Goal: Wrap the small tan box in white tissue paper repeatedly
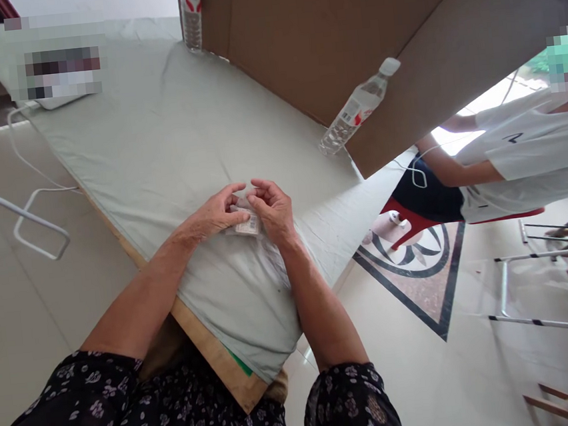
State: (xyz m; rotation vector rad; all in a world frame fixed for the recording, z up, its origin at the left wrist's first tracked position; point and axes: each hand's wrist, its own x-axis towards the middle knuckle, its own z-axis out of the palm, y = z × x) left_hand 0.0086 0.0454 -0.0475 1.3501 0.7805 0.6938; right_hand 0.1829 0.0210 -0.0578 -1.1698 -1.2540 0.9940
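Whitish packet (249, 225), pale grey-green tablecloth (156, 138), plain brown cardboard (307, 36), black sleeves (349, 397) with a pale flower pattern

There are 2 bottles (355, 114) (193, 24), 1 labelled packet (250, 225) and 1 table (156, 138).

Past the right edge of the cloth-covered table (150, 132), glossy pale floor tiles (410, 375) surrounded a dark-bordered floral inlay (423, 276); a silver metal frame (505, 289) stood farther right. A white wall (140, 2) showed beyond the far edge.

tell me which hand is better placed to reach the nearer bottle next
Probably the right hand: the bottle, beside the cardboard, is off to its side, and the left hand is farther away. Both are at the small packet, though.
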